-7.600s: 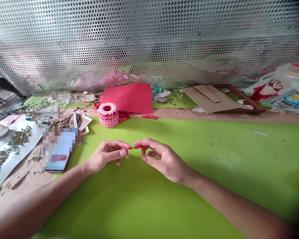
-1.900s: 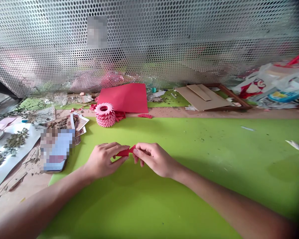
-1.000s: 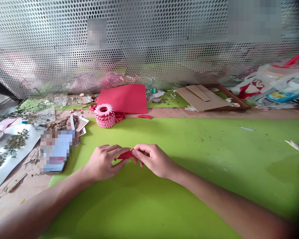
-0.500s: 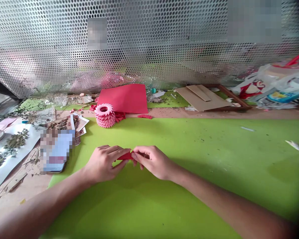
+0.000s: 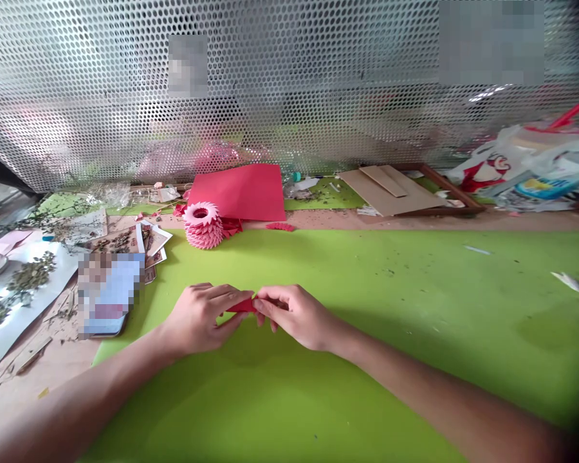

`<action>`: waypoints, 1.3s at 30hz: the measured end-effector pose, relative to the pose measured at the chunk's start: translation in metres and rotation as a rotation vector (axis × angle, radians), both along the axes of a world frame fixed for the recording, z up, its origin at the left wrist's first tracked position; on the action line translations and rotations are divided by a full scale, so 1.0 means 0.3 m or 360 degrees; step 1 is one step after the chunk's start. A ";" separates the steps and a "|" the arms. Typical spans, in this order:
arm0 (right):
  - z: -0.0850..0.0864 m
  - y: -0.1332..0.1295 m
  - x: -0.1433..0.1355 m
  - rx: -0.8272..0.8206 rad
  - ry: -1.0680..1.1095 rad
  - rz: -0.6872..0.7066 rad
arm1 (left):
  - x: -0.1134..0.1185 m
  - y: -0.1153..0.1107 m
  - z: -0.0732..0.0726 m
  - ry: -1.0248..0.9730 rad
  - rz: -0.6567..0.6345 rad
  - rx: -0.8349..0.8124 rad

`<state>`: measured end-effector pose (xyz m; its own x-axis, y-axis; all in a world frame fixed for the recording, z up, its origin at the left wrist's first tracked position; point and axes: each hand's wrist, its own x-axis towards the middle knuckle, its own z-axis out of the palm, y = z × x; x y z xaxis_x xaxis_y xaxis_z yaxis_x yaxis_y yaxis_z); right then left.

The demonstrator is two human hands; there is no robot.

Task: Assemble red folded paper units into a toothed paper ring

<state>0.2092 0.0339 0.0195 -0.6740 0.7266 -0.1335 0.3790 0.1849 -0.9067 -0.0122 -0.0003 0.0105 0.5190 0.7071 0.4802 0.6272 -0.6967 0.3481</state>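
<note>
Between my hands, above the green mat (image 5: 347, 399), is a small red piece of paper (image 5: 241, 305), partly hidden by fingers. My left hand (image 5: 205, 315) pinches its left part between thumb and fingers. At its right end, the thumb and fingertips of my right hand (image 5: 292, 312) are closed on it. Beyond my left hand stands a pink ring-shaped stack of folded paper pieces (image 5: 204, 228), open in the middle. Behind that lies a red sheet of paper (image 5: 241, 193), and a short row of folded red paper (image 5: 280, 226) rests at the mat's far edge.
A phone (image 5: 110, 292), partly blurred out, and several photo cards (image 5: 157, 243) lie at left. Dried leaves cover a pale sheet (image 5: 33, 315). Cardboard (image 5: 390, 191) in a brown frame and a plastic bag (image 5: 516, 167) stand at back right. A perforated metal panel (image 5: 309, 77) rises behind.
Both hands keep nearly the same pose on the red paper. Its visible part looks slightly turned between the fingers, and the whole view has shifted a little.
</note>
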 end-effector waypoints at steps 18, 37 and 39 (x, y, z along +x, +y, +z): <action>0.008 0.039 -0.006 0.0138 -0.0036 -0.0068 | 0.003 0.023 -0.010 -0.0057 0.0089 -0.0247; -0.049 0.495 -0.225 0.1074 -0.0645 -0.0744 | 0.002 0.033 0.013 -0.0280 0.0145 -0.0825; -0.052 0.496 -0.216 0.1106 -0.0638 -0.0742 | 0.003 0.035 0.016 -0.0304 0.0129 -0.0845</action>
<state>0.1445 0.1828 0.0040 -0.2912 0.9168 0.2734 0.8130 0.3878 -0.4343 -0.0114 0.0103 0.0152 0.3918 0.9111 0.1278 0.5631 -0.3473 0.7499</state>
